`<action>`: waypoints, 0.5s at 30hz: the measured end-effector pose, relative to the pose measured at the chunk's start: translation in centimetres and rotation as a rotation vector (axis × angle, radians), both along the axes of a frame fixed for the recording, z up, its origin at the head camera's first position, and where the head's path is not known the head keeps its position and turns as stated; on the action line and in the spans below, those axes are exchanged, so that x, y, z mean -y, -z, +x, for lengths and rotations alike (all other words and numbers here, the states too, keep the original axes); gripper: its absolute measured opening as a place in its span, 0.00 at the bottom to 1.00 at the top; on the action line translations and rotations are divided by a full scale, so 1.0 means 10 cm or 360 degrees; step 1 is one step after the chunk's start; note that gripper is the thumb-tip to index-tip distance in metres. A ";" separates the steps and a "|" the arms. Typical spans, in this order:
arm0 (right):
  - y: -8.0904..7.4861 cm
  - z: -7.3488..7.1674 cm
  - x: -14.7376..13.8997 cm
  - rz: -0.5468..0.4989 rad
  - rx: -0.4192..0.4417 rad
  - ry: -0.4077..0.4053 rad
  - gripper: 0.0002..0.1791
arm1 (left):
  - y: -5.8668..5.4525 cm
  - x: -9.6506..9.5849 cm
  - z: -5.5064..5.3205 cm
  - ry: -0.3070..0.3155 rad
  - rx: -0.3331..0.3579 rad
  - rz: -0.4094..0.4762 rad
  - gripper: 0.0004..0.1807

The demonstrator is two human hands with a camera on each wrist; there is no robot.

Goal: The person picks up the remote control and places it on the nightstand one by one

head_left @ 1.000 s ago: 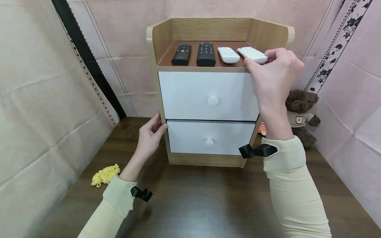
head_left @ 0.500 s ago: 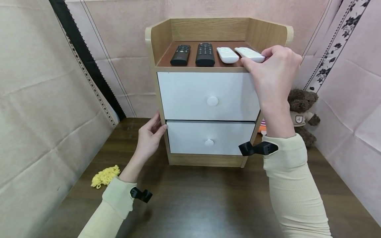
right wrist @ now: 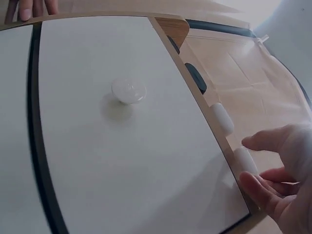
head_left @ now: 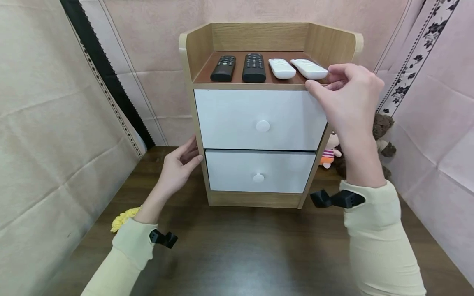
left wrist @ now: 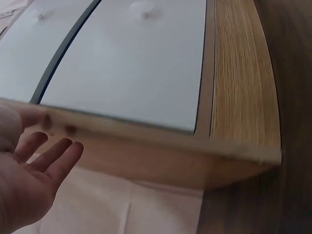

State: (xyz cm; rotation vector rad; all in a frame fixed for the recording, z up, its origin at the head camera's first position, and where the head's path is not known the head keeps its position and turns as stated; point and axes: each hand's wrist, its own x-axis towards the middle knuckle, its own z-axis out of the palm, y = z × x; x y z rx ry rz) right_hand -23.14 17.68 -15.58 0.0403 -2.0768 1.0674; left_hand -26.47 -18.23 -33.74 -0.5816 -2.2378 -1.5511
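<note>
A small wooden cabinet (head_left: pixel 255 200) with two white drawers stands on the table. Two black remotes (head_left: pixel 254 69) (head_left: pixel 224 68) and two white remotes (head_left: pixel 282 69) (head_left: pixel 309 69) lie in a row on its brown top. Around the near end of the rightmost white remote, my right hand (head_left: pixel 349 96) has its fingers and thumb loosely spread; the thumb is apart from it, and whether a fingertip touches it is hard to tell. My left hand (head_left: pixel 175 166) is beside the cabinet's left side, thumb near the front edge, other fingers relaxed and apart in the left wrist view.
Yellow yarn (head_left: pixel 124 218) lies on the dark wooden table (head_left: pixel 240 250), partly behind the left sleeve. Right of the cabinet are a small doll (head_left: pixel 327 156) in a striped top and a brown teddy bear (head_left: pixel 382 124), partly hidden by my right arm. Cloth hangs on three sides.
My right hand has loosened from the rightmost white remote and drawn slightly right and down. That remote has shifted a little left. My left hand has eased leftward off the cabinet's side.
</note>
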 end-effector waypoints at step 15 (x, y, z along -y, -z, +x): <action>0.49 0.28 -0.74 0.0072 -0.0136 -0.0172 0.21 | -0.16 0.62 0.16 -0.0143 -0.0058 -0.0392 0.33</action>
